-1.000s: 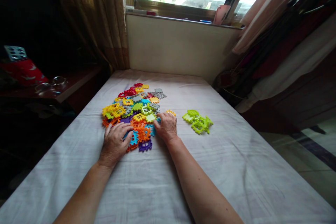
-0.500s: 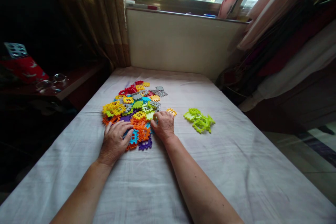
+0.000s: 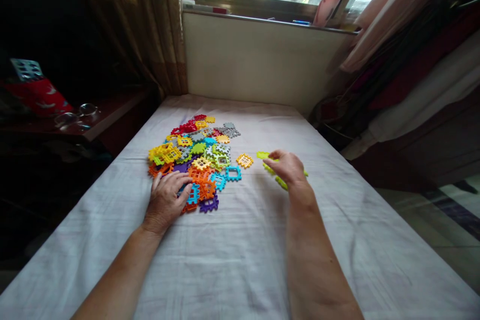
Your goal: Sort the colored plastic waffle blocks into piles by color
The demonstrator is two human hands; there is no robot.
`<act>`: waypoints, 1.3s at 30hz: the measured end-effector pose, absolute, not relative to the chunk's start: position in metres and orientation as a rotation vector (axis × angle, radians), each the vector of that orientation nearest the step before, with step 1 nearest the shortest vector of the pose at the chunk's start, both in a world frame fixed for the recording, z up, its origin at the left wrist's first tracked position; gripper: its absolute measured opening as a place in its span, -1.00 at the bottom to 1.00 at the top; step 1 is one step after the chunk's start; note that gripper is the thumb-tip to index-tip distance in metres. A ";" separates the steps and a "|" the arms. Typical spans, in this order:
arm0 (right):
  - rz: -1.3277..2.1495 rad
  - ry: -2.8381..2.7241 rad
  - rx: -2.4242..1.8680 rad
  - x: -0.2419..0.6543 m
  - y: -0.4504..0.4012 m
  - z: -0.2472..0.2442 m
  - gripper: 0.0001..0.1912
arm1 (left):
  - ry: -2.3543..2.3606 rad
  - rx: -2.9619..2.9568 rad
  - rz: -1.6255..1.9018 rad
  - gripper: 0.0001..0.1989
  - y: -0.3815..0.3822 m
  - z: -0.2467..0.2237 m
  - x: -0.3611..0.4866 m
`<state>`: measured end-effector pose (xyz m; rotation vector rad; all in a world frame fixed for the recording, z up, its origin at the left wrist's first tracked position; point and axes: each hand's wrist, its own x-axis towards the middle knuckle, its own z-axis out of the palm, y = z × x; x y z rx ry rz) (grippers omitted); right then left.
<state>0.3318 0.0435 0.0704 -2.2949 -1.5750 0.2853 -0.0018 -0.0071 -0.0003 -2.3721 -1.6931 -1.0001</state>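
The heap of notched plastic building tiles (image 3: 200, 163) lies on the pale bedsheet (image 3: 232, 270) at one o'clock from the left hand (image 3: 168, 202), which rests flat against its near edge, thumb spread loosely from the fingers. The hands are well apart: the right hand (image 3: 287, 166), between two and three o'clock from the left, is over the lime-green tiles (image 3: 282, 183); whether its fingers grip one cannot be told. At nine o'clock from the right hand lie an orange-yellow lattice tile (image 3: 245, 161) and, just nearer, a cyan square-frame tile (image 3: 233, 174). Within the heap, red tiles (image 3: 187, 127) sit toward twelve o'clock, yellow window tiles (image 3: 164, 153) toward nine, and a purple tile (image 3: 209, 204) toward five.
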 end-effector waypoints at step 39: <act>0.177 -2.141 -1.687 0.229 0.042 0.018 -0.79 | -1.730 -2.399 -0.979 -0.71 -0.009 0.003 0.001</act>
